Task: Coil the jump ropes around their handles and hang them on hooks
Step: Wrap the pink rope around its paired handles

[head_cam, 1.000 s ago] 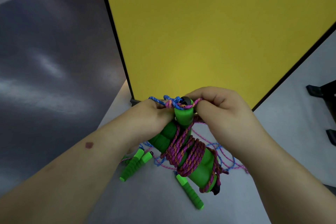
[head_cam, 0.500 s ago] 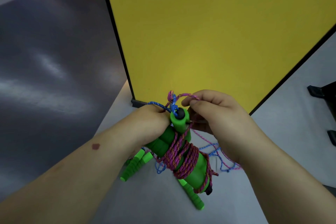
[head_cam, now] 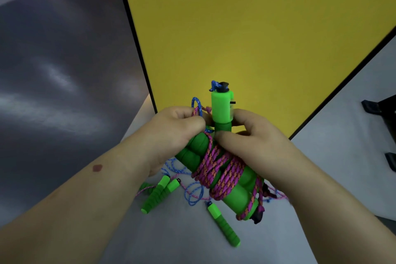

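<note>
1. Standing up between both hands is a bundle of green handles (head_cam: 221, 111), held in the air above the grey floor (head_cam: 182, 231); one handle's upper end points straight up in front of the yellow panel (head_cam: 246, 28), with a black cap and a blue knot on top.
2. Wound round the lower, tilted part of the bundle is a pink-and-orange rope (head_cam: 216, 169), in many turns, crossing over two fat foam grips that lie side by side.
3. The left hand (head_cam: 177, 128) has its fingers curled and pinches a small loop of blue rope (head_cam: 197, 105) together with a pink strand, just beside the upright handle.
4. The right hand (head_cam: 250, 135) grips the handle: the thumb presses on the front where the coils begin, and the other fingers curl round behind it.
5. Below the hands, on the floor, lie three loose green handles: two (head_cam: 159, 192) lying close together to the left, one (head_cam: 224, 225) alone nearer the middle.
6. Loose blue-and-white rope (head_cam: 194, 196) lies in loops between them, and a thin pink rope runs off to the right; the held bundle and the forearms hide part of this tangle, so I cannot tell which rope joins which handle.
7. The panel has a black edge and leans back from the floor; a dark grey wall (head_cam: 53, 70) stands to its left.
8. At the far right edge two black shapes (head_cam: 383, 109) sit on the floor, too cut off to name.
</note>
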Action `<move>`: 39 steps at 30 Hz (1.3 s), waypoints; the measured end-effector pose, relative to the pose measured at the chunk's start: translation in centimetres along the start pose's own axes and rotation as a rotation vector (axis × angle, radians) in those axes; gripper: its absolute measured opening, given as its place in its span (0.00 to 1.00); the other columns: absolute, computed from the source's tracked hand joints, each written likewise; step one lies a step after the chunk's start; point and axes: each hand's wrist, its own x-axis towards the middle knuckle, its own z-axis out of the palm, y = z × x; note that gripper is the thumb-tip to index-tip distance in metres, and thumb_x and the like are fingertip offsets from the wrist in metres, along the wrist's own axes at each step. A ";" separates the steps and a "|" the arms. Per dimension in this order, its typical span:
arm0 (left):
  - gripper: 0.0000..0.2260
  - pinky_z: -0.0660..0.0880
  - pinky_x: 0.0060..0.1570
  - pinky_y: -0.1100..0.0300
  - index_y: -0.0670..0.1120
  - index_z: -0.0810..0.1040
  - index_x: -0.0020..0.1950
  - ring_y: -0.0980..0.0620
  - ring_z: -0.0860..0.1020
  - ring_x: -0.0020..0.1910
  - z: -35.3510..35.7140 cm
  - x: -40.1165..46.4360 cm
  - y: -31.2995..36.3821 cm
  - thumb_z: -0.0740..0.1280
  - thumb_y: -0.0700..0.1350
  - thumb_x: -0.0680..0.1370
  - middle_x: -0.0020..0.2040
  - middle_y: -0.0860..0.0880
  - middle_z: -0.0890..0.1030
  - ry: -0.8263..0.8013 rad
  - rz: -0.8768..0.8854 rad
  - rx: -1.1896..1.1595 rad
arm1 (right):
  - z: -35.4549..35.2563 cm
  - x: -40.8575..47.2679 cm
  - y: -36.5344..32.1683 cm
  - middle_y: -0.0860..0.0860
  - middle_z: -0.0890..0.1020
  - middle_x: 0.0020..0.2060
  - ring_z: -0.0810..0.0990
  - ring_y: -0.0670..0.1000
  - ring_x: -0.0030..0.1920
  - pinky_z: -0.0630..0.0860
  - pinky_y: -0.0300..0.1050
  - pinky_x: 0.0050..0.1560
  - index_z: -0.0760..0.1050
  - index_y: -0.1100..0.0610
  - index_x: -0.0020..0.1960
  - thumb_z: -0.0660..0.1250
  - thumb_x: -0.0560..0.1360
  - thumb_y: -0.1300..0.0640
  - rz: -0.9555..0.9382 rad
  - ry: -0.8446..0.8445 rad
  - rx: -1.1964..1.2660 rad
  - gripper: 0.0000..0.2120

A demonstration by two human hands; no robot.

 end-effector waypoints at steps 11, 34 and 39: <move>0.08 0.75 0.46 0.53 0.50 0.88 0.47 0.44 0.78 0.42 -0.6 0.0 -0.8 0.69 0.46 0.77 0.41 0.46 0.82 0.159 -0.061 0.215 | -1.9 1.7 0.4 0.44 0.83 0.43 0.80 0.45 0.42 0.76 0.41 0.47 0.78 0.50 0.62 0.71 0.70 0.48 0.021 0.263 1.166 0.21; 0.20 0.80 0.53 0.37 0.56 0.87 0.56 0.36 0.82 0.51 0.4 -2.0 0.6 0.59 0.38 0.78 0.47 0.42 0.87 -0.001 0.307 0.223 | 0.6 1.1 2.1 0.43 0.74 0.60 0.77 0.46 0.54 0.77 0.47 0.55 0.78 0.44 0.64 0.74 0.74 0.54 -0.253 0.122 -0.552 0.19; 0.18 0.79 0.49 0.35 0.48 0.86 0.53 0.33 0.81 0.48 0.5 -1.8 0.3 0.58 0.41 0.75 0.47 0.35 0.84 0.000 0.325 0.176 | 0.2 0.9 2.4 0.43 0.73 0.59 0.78 0.48 0.52 0.77 0.51 0.51 0.77 0.46 0.63 0.72 0.76 0.51 -0.331 0.114 -0.614 0.16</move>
